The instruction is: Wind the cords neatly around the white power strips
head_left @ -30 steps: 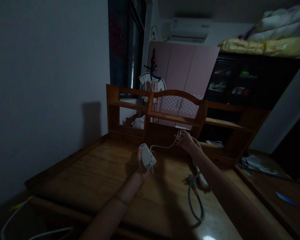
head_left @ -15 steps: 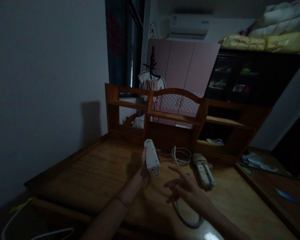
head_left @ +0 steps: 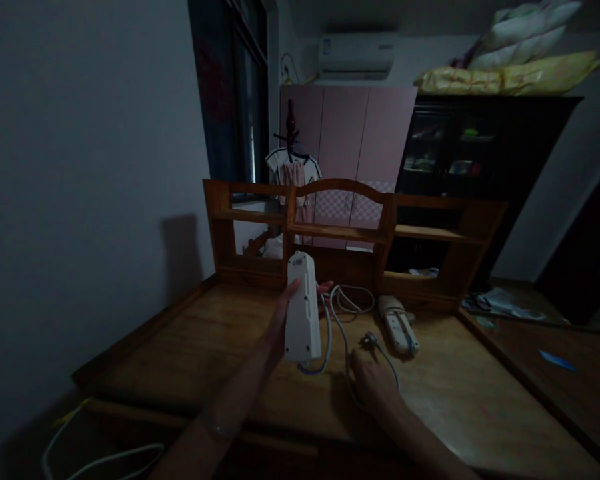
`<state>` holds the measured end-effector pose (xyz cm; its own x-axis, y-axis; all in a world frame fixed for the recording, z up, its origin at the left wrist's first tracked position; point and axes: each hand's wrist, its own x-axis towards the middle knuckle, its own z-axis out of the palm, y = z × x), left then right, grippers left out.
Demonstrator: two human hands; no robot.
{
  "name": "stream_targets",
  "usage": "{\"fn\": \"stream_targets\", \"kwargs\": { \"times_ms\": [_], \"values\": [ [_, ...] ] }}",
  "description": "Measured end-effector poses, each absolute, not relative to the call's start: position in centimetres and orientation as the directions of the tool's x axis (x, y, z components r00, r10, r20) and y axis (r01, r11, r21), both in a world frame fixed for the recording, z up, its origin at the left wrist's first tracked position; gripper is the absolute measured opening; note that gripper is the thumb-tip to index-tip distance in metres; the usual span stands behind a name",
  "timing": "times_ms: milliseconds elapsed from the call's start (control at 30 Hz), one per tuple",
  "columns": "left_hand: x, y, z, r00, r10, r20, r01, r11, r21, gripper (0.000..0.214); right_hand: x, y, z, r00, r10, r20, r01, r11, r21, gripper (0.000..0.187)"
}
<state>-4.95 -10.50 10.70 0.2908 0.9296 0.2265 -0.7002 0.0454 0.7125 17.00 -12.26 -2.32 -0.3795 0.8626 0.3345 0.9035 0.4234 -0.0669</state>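
In this dim room my left hand point(head_left: 285, 313) is closed round a white power strip point(head_left: 303, 308), held upright above a wooden desk point(head_left: 220, 340). Its pale cord point(head_left: 341, 313) loops from the strip's lower end across the desk. My right hand point(head_left: 373, 380) rests low on the desk, fingers curled at the cord near its plug point(head_left: 369, 342); the fingertips are too dark to read. A second white power strip point(head_left: 399, 325) lies flat on the desk just right of the cord.
A wooden shelf unit point(head_left: 350, 227) stands along the desk's far edge. Behind it are pink wardrobe doors point(head_left: 350, 143), a coat stand with clothes point(head_left: 293, 167) and a dark cabinet point(head_left: 460, 153) topped with bedding. White cables point(head_left: 95, 457) trail on the floor at lower left.
My left hand lifted the power strip up and turned it upright. My right hand let go of the cord near the shelf, drew back and dropped onto the desk by the plug.
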Motion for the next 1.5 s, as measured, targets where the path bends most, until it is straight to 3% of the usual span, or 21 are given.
{"fn": "stream_targets", "kwargs": {
  "times_ms": [67, 133, 167, 233, 333, 400, 467, 633, 733, 867, 967, 1033, 1167, 1267, 1400, 1500],
  "values": [
    [-4.9, -11.9, 11.9, 0.318, 0.911, 0.261, -0.674, 0.024, 0.738, 0.054, 16.0, -10.3, 0.3, -0.386, 0.840, 0.381, 0.889, 0.449, -0.089, 0.026],
    [-4.8, -13.4, 13.0, 0.324, 0.900, 0.292, -0.630, -0.026, 0.776, 0.052, 14.9, -9.1, 3.9, -0.327, 0.790, 0.519, 0.835, 0.499, -0.234, 0.029],
    [-4.9, -14.1, 13.4, 0.334, 0.895, 0.296, -0.598, -0.041, 0.801, 0.052, 14.3, -8.9, 5.7, -0.277, 0.741, 0.612, 0.783, 0.543, -0.303, 0.033],
    [-5.2, -15.5, 13.9, 0.368, 0.889, 0.273, -0.523, -0.045, 0.851, 0.052, 13.1, -9.0, 9.2, -0.289, 0.593, 0.752, 0.628, 0.710, -0.318, 0.046],
    [-5.6, -17.2, 13.8, 0.412, 0.882, 0.226, -0.427, -0.032, 0.904, 0.054, 11.8, -9.7, 12.3, -0.496, 0.404, 0.768, 0.359, 0.901, -0.242, 0.061],
    [-5.7, -18.1, 13.3, 0.445, 0.872, 0.206, -0.394, -0.017, 0.919, 0.054, 11.4, -9.9, 12.7, -0.622, 0.328, 0.711, 0.204, 0.945, -0.257, 0.056],
    [-5.4, -18.6, 12.6, 0.496, 0.852, 0.167, -0.374, 0.036, 0.927, 0.054, 11.2, -9.6, 12.4, -0.673, 0.334, 0.660, 0.147, 0.935, -0.323, 0.043],
    [-4.6, -19.8, 11.2, 0.517, 0.856, 0.026, -0.370, 0.196, 0.908, 0.051, 11.9, -8.3, 12.0, -0.628, 0.464, 0.624, 0.222, 0.876, -0.428, 0.021],
    [-4.4, -20.0, 11.0, 0.375, 0.927, -0.016, -0.419, 0.185, 0.889, 0.050, 13.0, -8.1, 12.9, -0.530, 0.534, 0.659, 0.264, 0.842, -0.470, 0.015],
    [-4.9, -18.8, 10.7, 0.049, 0.992, -0.117, -0.453, 0.127, 0.882, 0.061, 14.2, -9.3, 14.8, -0.388, 0.599, 0.700, 0.268, 0.800, -0.536, 0.023],
    [-5.4, -17.7, 9.9, -0.042, 0.987, -0.154, -0.420, 0.122, 0.899, 0.068, 14.3, -10.8, 16.4, -0.368, 0.605, 0.706, 0.252, 0.796, -0.551, 0.022],
    [-5.4, -17.4, 9.3, 0.027, 0.985, -0.171, -0.404, 0.167, 0.899, 0.069, 13.9, -11.5, 17.3, -0.386, 0.574, 0.722, 0.259, 0.819, -0.512, 0.020],
    [-4.2, -18.3, 8.6, 0.344, 0.914, -0.213, -0.382, 0.343, 0.858, 0.070, 12.6, -10.8, 18.0, -0.485, 0.515, 0.707, 0.344, 0.855, -0.388, 0.013],
    [-3.2, -19.5, 8.9, 0.448, 0.872, -0.196, -0.357, 0.375, 0.856, 0.075, 11.8, -9.6, 17.7, -0.556, 0.518, 0.650, 0.381, 0.854, -0.354, 0.013],
    [-3.3, -20.3, 9.3, 0.492, 0.860, -0.137, -0.340, 0.334, 0.879, 0.083, 11.2, -8.6, 17.8, -0.616, 0.516, 0.595, 0.309, 0.853, -0.420, 0.019],
    [-4.0, -20.5, 9.3, 0.485, 0.872, -0.070, -0.371, 0.278, 0.886, 0.073, 10.9, -7.9, 18.5, -0.733, 0.504, 0.457, 0.202, 0.803, -0.561, 0.020]
  ]
}}
